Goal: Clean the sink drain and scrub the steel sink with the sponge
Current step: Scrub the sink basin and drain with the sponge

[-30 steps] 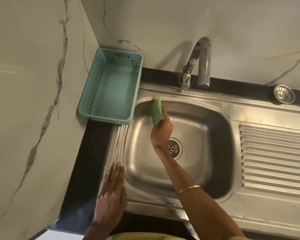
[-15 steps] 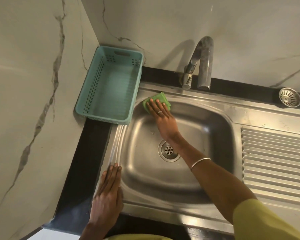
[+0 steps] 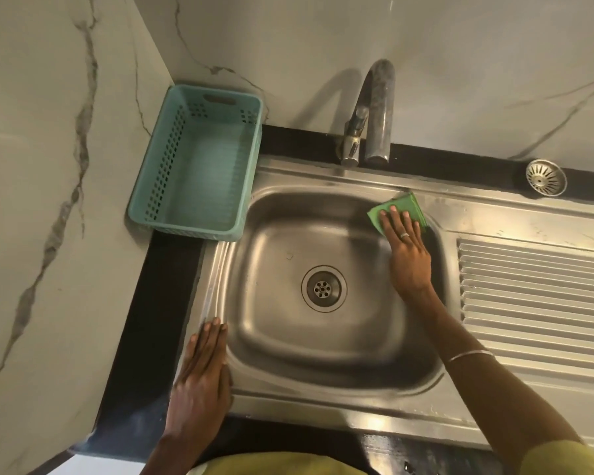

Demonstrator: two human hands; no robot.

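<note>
Left of the sink (image 3: 323,402), a teal basket (image 3: 192,166) sits on the black worktop (image 3: 151,320). Your left hand (image 3: 199,382) lies flat on the sink's left rim, fingers straight. The drain (image 3: 323,288) sits mid-basin, tap (image 3: 374,114) behind. Your right hand (image 3: 407,248) presses the green sponge (image 3: 398,209) flat into the sink's back-right corner. A loose strainer (image 3: 546,177) lies beyond.

One sink (image 3: 323,200), one sponge (image 3: 396,210), one basket (image 3: 199,159), one strainer (image 3: 546,181) — two hands (image 3: 199,389).

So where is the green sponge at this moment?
In the head view, the sponge lies at the sink's back right corner, pressed under the right hand's straight fingers, below the tap.
</note>
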